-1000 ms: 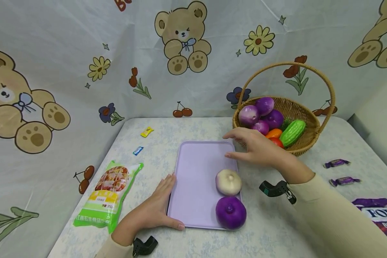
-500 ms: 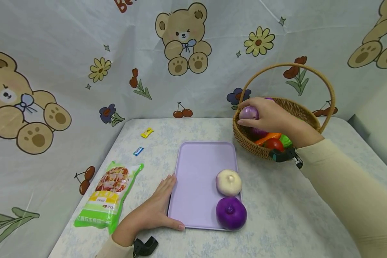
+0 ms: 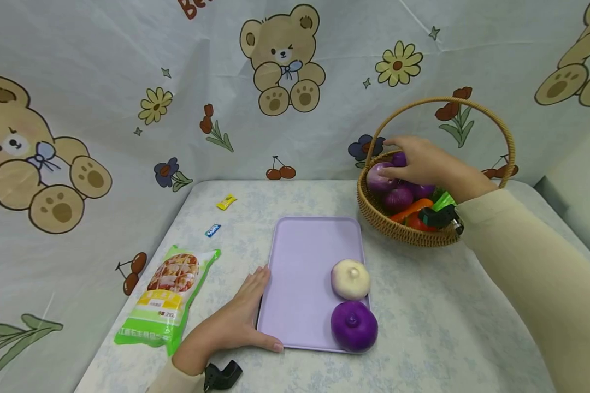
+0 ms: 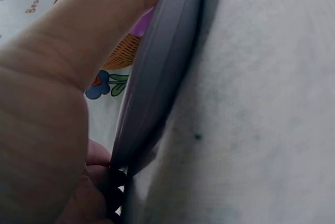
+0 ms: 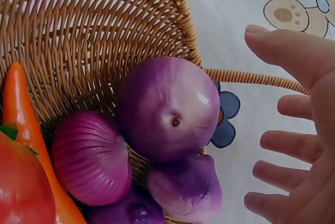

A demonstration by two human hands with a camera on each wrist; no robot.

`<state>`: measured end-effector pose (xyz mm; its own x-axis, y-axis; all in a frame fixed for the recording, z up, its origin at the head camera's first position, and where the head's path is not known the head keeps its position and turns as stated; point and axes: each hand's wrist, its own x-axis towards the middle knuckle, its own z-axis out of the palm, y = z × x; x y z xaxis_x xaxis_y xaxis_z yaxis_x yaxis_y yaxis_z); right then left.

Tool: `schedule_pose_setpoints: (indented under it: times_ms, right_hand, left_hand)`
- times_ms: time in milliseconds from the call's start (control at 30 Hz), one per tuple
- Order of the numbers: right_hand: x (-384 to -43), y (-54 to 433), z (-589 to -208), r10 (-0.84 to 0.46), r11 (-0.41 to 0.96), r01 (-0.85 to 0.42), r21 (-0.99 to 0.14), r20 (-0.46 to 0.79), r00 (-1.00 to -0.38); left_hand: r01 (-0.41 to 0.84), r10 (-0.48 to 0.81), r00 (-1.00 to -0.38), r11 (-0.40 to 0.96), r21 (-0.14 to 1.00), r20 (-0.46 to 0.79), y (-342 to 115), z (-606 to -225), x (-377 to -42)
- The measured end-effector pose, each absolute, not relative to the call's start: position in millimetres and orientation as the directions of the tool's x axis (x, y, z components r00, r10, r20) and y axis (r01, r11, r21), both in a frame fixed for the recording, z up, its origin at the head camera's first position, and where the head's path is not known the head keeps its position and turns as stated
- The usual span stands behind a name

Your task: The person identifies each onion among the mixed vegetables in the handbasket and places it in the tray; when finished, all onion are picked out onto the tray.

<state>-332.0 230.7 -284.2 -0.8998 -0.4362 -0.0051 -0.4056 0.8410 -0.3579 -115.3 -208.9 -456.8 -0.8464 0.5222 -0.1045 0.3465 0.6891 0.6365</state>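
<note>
My left hand (image 3: pixel 233 322) rests at the near left corner of a lilac tray (image 3: pixel 305 273), fingers straight along its side and thumb at its front edge. On the tray's right side sit a white onion (image 3: pixel 351 279) and, nearer me, a dark purple onion (image 3: pixel 354 326). My right hand (image 3: pixel 423 161) is over the wicker basket (image 3: pixel 398 232), fingers spread and holding nothing. In the right wrist view, a large purple onion (image 5: pixel 167 109) lies apart from the right hand (image 5: pixel 303 135). A ridged magenta onion (image 5: pixel 91 158) and a pale purple one (image 5: pixel 186 190) lie close by.
The basket also holds a carrot (image 5: pixel 34 150), a red tomato (image 5: pixel 23 187) and a green vegetable (image 3: pixel 443 201) under its tall handle (image 3: pixel 447 100). Left of the tray lie a green food bag (image 3: pixel 169 295), a blue wrapped sweet (image 3: pixel 213 230) and a yellow one (image 3: pixel 226 202).
My right hand has gone from beside the tray's far right corner to the basket, reached round an onion there, then lifted off it with fingers spread. The left hand stays put.
</note>
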Motion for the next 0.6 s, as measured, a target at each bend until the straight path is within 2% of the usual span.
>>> schedule_pose_setpoints:
  times_ms: [600]
  right_hand:
    - [-336, 223, -296, -0.453, 0.836, -0.432, -0.339, 0.017, -0.891]
  left_hand:
    - [0.353, 0.525, -0.845, 0.688, 0.634, -0.100, -210, -457, -116]
